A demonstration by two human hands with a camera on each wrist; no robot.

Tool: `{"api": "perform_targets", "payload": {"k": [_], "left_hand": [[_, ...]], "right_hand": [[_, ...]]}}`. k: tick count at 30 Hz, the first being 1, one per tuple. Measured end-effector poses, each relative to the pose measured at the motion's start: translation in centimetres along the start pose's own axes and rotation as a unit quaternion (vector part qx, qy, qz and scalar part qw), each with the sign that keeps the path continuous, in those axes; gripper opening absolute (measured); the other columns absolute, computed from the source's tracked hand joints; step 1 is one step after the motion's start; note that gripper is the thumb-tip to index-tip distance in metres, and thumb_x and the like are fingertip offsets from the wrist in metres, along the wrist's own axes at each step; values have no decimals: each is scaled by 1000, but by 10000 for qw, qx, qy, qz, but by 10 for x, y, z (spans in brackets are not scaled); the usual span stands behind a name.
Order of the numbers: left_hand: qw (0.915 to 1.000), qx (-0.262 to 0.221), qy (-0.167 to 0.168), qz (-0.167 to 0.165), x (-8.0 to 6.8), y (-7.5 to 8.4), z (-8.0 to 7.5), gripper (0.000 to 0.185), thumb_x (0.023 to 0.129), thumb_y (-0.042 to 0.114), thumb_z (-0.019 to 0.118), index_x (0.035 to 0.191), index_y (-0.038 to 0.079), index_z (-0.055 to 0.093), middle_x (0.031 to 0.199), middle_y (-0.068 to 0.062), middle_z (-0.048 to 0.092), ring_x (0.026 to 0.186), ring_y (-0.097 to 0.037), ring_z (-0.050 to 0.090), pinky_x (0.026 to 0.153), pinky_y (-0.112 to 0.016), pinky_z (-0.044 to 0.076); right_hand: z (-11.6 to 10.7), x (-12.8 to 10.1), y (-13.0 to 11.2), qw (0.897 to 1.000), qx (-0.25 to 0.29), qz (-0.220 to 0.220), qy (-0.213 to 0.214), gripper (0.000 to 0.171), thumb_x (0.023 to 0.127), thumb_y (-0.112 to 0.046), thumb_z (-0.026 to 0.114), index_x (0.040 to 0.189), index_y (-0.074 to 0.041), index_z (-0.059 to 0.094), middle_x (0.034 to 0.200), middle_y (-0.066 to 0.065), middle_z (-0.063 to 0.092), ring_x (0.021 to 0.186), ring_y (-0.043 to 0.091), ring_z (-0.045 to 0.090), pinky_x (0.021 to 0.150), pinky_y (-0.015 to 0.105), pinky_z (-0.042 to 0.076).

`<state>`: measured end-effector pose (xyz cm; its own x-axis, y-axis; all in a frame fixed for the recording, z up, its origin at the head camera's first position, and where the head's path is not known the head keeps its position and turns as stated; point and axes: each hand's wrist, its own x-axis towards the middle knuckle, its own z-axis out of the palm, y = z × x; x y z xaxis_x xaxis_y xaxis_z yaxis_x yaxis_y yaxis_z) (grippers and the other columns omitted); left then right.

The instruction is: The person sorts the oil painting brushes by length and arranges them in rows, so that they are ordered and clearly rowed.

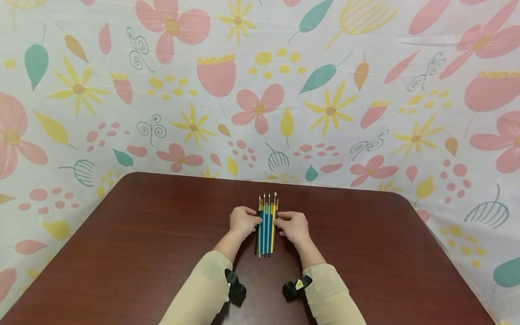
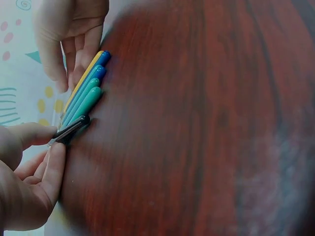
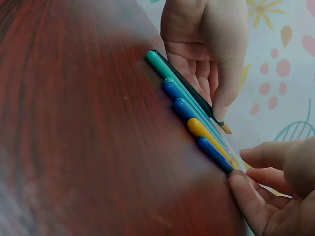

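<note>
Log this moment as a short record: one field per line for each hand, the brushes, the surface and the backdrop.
left hand: the left hand touches the left side of the row, fingertips against the outermost dark brush
right hand: the right hand touches the right side of the row with its fingertips
brushes: the paintbrushes lie flat side by side, bristle ends away from the person; handles teal, blue, yellow and dark
surface: dark red-brown wooden table
backdrop: floral cloth behind and beside the table
</note>
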<state>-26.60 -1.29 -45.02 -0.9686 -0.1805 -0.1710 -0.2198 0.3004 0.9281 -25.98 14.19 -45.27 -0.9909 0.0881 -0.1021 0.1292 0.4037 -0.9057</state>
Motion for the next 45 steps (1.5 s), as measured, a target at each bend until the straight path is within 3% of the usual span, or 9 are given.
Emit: {"api": "perform_targets", "payload": {"k": [6, 16, 25, 33, 45], "left_hand": [[10000, -34, 2, 19, 0, 0, 1, 20, 71, 11, 73, 87, 3, 64, 86, -13, 59, 51, -16, 59, 50, -27, 51], [9999, -79, -117, 37, 3, -2, -2, 20, 72, 12, 73, 87, 3, 64, 83, -11, 61, 54, -16, 61, 51, -27, 52], [9974, -537, -484, -52, 3, -3, -8, 23, 75, 10, 70, 95, 1, 63, 85, -13, 63, 66, -17, 63, 56, -28, 54], [9927, -884, -816, -123, 1, -4, -18, 29, 76, 7, 69, 102, -2, 61, 96, -17, 62, 69, -19, 63, 59, -29, 54], [9919, -1005, -768, -110, 6, -4, -40, 29, 78, 6, 67, 105, -2, 61, 98, -17, 62, 74, -21, 64, 61, -28, 54]], "right_hand": [[1, 0, -1, 9998, 57, 85, 145, 33, 78, -16, 68, 109, -6, 65, 113, 17, 59, 70, 18, 66, 57, 29, 54], [3, 3, 3, 9997, -118, -25, 191, 32, 76, -13, 71, 107, -8, 66, 106, 13, 63, 67, 15, 65, 55, 28, 54], [4, 4, 5, 9996, -241, -41, 162, 30, 78, -11, 69, 107, -9, 67, 108, 13, 62, 67, 14, 64, 55, 27, 53], [3, 4, 5, 9995, -291, -72, 132, 28, 79, -11, 68, 107, -9, 67, 110, 15, 61, 66, 14, 64, 56, 27, 53], [2, 3, 5, 9997, -226, -120, 54, 29, 79, -10, 67, 108, -8, 66, 111, 16, 60, 68, 15, 64, 57, 28, 54]]}}
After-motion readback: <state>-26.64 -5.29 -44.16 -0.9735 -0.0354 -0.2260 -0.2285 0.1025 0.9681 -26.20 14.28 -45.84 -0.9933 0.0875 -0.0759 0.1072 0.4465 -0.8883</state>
